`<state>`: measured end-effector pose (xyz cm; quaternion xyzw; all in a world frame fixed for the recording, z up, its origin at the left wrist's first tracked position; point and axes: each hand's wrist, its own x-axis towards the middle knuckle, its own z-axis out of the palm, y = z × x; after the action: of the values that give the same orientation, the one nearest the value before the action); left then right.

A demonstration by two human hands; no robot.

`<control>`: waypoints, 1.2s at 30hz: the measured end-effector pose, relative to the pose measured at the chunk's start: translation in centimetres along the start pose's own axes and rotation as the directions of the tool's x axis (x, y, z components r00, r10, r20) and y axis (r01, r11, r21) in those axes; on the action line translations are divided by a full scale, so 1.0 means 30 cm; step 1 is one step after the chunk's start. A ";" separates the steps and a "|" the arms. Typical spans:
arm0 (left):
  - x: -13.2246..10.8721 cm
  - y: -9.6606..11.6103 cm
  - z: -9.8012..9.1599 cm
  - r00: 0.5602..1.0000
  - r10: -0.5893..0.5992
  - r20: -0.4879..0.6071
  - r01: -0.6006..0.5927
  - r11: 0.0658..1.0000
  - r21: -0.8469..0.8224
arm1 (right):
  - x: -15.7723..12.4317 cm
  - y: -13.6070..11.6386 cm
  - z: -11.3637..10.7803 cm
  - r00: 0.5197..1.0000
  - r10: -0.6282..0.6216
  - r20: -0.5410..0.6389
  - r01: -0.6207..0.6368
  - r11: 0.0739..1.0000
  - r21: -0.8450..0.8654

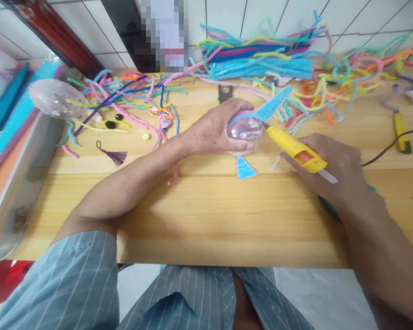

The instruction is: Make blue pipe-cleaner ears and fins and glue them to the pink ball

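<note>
My left hand (215, 126) is wrapped around a clear, rounded plastic ball (245, 129) with a pink and blue band along its top. A blue pipe-cleaner triangle (273, 104) stands out from the ball's upper right side. In my right hand (333, 167) is a yellow hot glue gun (292, 146), a clear glue stick (328, 176) jutting from its rear. The gun's nozzle points at the spot where triangle and ball meet; whether it touches cannot be made out. Just below the ball, a second blue triangular piece (245, 168) lies on the wooden table (209, 220).
Blue pipe cleaners (261, 66) lie bundled at the back, with loose coloured ones on both sides. A purple tassel (115, 153), black pompoms (110, 124) and another clear ball (57, 97) are at left. A yellow cutter (401, 133) and a black cord (385, 149) lie at right.
</note>
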<state>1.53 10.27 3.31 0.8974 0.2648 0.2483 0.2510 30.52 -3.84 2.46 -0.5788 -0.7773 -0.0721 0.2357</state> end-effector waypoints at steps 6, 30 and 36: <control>0.002 -0.005 0.001 1.000 0.020 0.002 -0.020 1.000 0.000 | -0.001 -0.001 0.009 0.990 -0.123 -0.065 0.124 0.992 -0.002; 0.001 -0.008 0.001 1.000 0.017 -0.005 -0.017 0.999 -0.028 | -0.001 -0.005 0.009 0.993 -0.096 -0.067 0.097 0.995 0.009; 0.001 -0.010 0.002 1.000 0.014 0.003 -0.014 0.999 -0.033 | -0.003 -0.011 0.019 0.992 -0.092 -0.083 0.092 0.996 0.006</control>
<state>1.47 10.49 3.10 0.8952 0.2541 0.2532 0.2646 30.08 -3.80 1.97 -0.5377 -0.7932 -0.1030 0.2667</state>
